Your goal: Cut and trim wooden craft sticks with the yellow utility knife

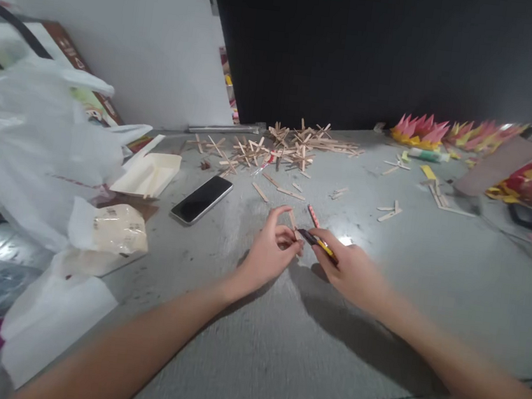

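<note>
Pinching the thin wooden stick (293,220) near mid-frame, your left hand (267,254) seems to steady it beside the tip of the black-and-yellow tool (325,247) your right hand (353,270) clasps, loose sticks (302,157) heaped upper centre on the surface (229,355), presumably to leave you elbow room.

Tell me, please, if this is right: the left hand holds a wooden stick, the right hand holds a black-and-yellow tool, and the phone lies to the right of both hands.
Not quite: the left hand holds a wooden stick and the right hand a black-and-yellow tool, but in the head view the phone lies left of both hands, not right.
</note>
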